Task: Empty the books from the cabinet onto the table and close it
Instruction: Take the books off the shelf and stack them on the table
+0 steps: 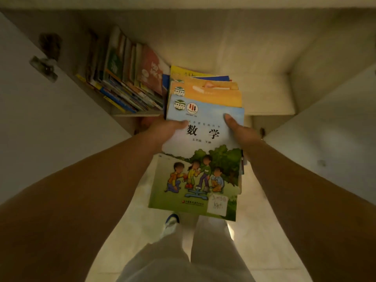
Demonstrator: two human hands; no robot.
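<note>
I hold a stack of books (203, 163) flat in front of the open cabinet (234, 58). The top book is a maths textbook with a blue sky, green trees and children on its cover. My left hand (164, 132) grips the stack's left edge, thumb on the cover. On the right edge my right hand (239, 129) grips it the same way. The far end of the stack, with orange and yellow covers (207, 88), reaches over the cabinet shelf. Several more books (126, 78) stand leaning in a row at the shelf's left side.
The cabinet's left door (50, 110) stands open with a hinge (43, 68) on it; the right door (325, 143) is open too. Below are pale floor tiles (264, 241), my light trousers (183, 257) and one shoe (171, 222).
</note>
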